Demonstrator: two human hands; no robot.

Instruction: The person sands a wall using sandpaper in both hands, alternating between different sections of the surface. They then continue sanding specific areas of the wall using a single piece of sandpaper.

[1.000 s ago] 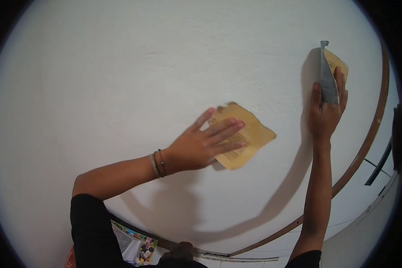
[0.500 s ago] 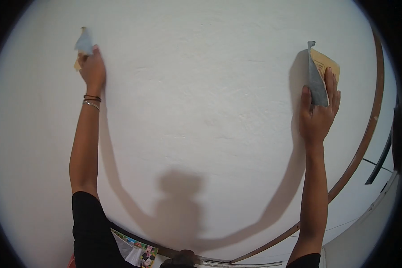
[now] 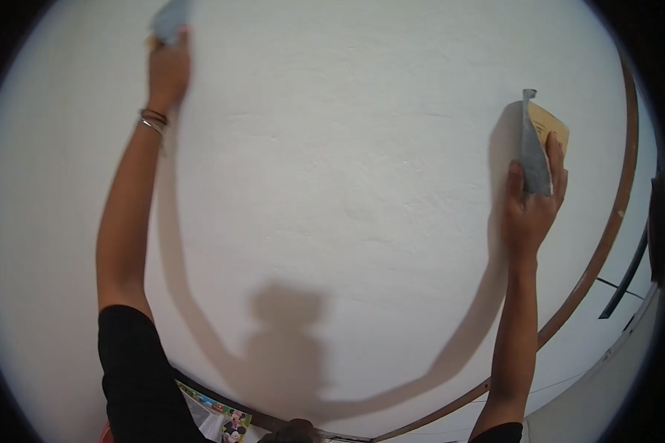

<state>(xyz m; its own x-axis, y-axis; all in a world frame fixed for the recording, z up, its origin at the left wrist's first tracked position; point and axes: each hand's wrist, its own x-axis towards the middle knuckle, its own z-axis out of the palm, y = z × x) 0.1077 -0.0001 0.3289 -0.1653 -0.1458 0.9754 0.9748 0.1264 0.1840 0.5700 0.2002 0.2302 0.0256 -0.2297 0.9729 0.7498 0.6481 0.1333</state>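
High on the left, my left hand (image 3: pixel 169 72) grips a folded sheet of sandpaper (image 3: pixel 171 21) against the wall (image 3: pixel 332 192); motion blurs the sheet and the top of the frame cuts it off. On the right, a second sandpaper sheet (image 3: pixel 536 164), grey on one side and tan with print on its back, is in my right hand (image 3: pixel 530 218). Its thumb lies by the grey side and its fingers over the tan side. The top corner of this sheet curls over. The wall is off-white with small ridges and dents.
A brown strip (image 3: pixel 606 251) curves along the wall's right and lower edge. Beyond it hangs a dark bar (image 3: pixel 626 280). At the bottom left is a colourful cartoon-printed item (image 3: pixel 235 422). My shadow (image 3: pixel 287 347) falls across the lower wall.
My left hand has moved up the wall with its sandpaper, slightly to the right. My right hand and its sheet appear a little lower and further right, as the whole view has shifted slightly.
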